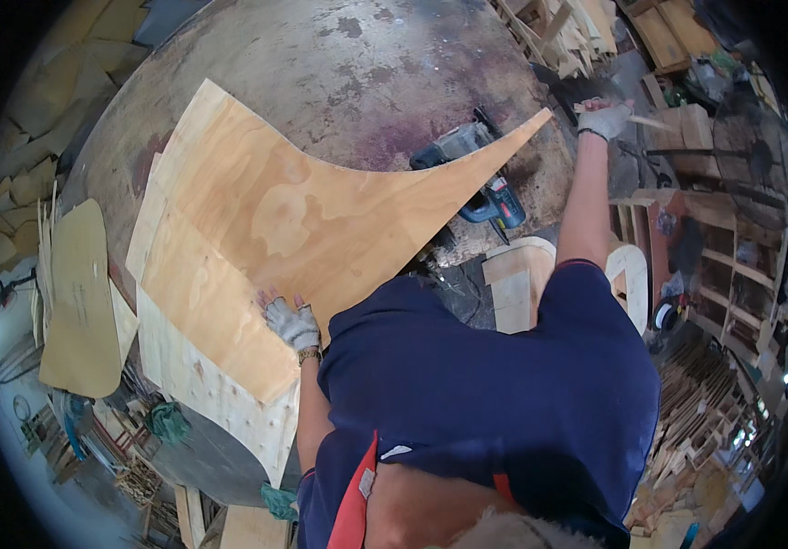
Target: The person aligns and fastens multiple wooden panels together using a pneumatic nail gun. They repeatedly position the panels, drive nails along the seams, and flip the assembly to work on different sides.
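Note:
A large plywood sheet with a curved cut edge and a long pointed tip (275,210) lies on top of other plywood sheets (202,366) on a round worn worktable (366,64). My left hand (289,322), in a fingerless grey glove, presses flat on the near part of the top sheet. My right hand (604,117), also gloved, is stretched out far to the right past the sheet's tip and grips a thin wooden stick (647,120). A blue power saw (476,174) sits on the table just behind the pointed tip.
Cut plywood shapes (78,293) lean at the table's left side. Stacks of wood offcuts (568,32) lie at the far right, and wooden racks and pallets (714,366) fill the right side. A round-cornered wooden piece (517,274) stands by my right arm.

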### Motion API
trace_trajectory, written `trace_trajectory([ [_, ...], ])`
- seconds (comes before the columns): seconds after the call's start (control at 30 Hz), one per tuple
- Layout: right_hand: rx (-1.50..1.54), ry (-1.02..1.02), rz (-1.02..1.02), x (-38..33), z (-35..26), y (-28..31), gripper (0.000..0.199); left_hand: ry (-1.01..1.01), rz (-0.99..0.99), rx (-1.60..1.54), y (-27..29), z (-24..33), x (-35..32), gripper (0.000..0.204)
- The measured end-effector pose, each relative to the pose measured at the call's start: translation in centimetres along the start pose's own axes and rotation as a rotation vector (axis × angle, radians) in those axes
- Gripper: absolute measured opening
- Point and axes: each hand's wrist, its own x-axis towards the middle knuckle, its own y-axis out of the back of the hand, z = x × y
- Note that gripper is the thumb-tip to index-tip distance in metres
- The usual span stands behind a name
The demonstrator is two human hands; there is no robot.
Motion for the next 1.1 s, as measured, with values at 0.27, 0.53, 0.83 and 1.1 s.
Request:
trace_trajectory([
  [0.27, 0.006, -0.372, -0.535, -14.2, 3.5, -10.9, 0.032, 0.132, -0.039, -0.085, 0.4, 0.2, -0.1, 0.069],
  [0.53, -0.686, -0.453, -1.676, -46.1, 13.8, -10.9, 0.023, 0.365, 0.154, -0.862, 10.3, 2.1, 1.1, 0.048],
  [0.83, -0.741, 0.197, -2.627, -74.0, 10.2, -4.0, 0.037, 0.277, 0.701, -0.812, 20.2, -5.7, -7.4, 0.025],
  [1.1, -0.78, 0.539, -2.636, -91.9, 19.6, -1.3, 0.075, 0.839, 0.904, -0.511, 19.8, -26.6, -20.5, 0.017],
])
